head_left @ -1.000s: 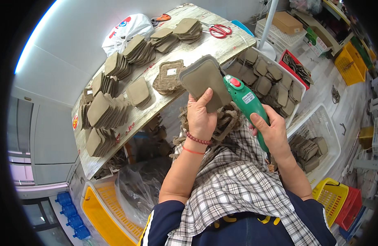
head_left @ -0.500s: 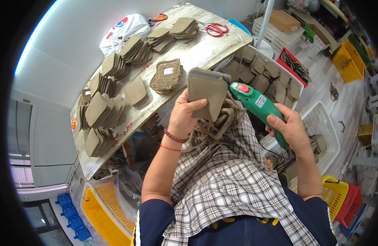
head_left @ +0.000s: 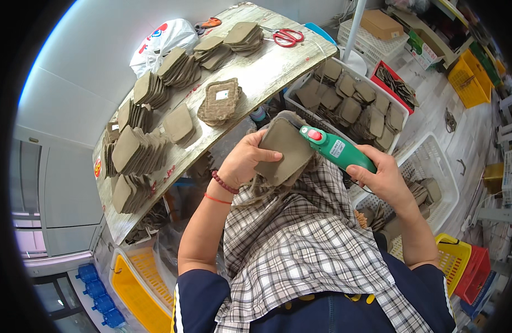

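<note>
My left hand [head_left: 242, 161] pinches a brown fabric pad [head_left: 288, 152] with rounded corners, the thumb lying on its face. Fuzzy edging shows along the pad's top, and loose fibrous strips [head_left: 260, 191] hang beneath it over the checked apron [head_left: 306, 238]. Wrapped in my right hand [head_left: 385, 176] is a green handheld electric cutter [head_left: 342, 152] with a red button. Its front end meets the pad's upper right edge; the blade itself is hidden from this angle.
On the worn table [head_left: 256, 83] stand several stacks of brown pads [head_left: 138, 151], a fuzzy-edged stack [head_left: 220, 102], red-handled scissors [head_left: 288, 37] and a white plastic bag [head_left: 164, 44]. Pads [head_left: 350, 111] fill a crate beyond the table. A white basket [head_left: 443, 161] stands at right, a yellow one [head_left: 135, 297] at lower left.
The pad has come lower and turned its face more toward me. The cutter has moved left and down, from beside the pad to touching its edge.
</note>
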The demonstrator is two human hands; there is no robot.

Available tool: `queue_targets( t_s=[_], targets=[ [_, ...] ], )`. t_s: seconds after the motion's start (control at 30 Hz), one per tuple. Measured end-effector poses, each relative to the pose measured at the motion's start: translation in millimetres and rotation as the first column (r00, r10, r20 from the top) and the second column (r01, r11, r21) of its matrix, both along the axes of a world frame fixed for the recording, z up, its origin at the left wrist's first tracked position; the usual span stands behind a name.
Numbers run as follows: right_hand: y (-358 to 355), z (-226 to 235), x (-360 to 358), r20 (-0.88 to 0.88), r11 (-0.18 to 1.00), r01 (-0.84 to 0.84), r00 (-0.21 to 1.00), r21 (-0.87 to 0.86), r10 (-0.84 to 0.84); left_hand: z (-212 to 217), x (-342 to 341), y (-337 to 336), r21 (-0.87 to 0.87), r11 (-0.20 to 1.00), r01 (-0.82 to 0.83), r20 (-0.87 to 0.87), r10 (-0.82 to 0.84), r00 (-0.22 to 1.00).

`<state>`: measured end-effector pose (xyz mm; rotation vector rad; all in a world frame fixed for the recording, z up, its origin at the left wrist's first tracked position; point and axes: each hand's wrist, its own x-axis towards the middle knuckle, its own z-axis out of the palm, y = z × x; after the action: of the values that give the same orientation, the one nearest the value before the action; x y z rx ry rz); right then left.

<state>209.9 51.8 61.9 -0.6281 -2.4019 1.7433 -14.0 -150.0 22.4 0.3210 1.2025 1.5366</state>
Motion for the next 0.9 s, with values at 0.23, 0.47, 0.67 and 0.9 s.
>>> queue_targets(
  t_s=[0.23, 0.47, 0.67, 0.9],
  targets=[
    [0.4, 0.4, -10.6, 0.045, 0.952, -0.02, 0.998, -0.307, 0.035, -1.8, -4.4, -4.7, -0.094, 0.99, 0.103, -0.044, -0.108, 0.993],
    [14.3, -5.1, -6.9, 0.085, 0.946, -0.067, 0.991, -0.317, 0.099, 0.7, -23.8, -19.2, -0.125, 0.977, -0.174, -0.319, 0.127, 0.939],
    [13.9, -4.5, -9.9, 0.104, 0.933, -0.124, 0.98, -0.338, 0.168, 5.9, -27.2, -29.1, -0.132, 0.959, -0.249, -0.318, 0.197, 0.927],
    [15.6, -4.3, -9.0, 0.123, 0.942, -0.146, 0.974, -0.302, 0.19, 16.3, -20.1, -21.8, -0.23, 0.952, -0.201, -0.421, 0.089, 0.903]
  ],
)
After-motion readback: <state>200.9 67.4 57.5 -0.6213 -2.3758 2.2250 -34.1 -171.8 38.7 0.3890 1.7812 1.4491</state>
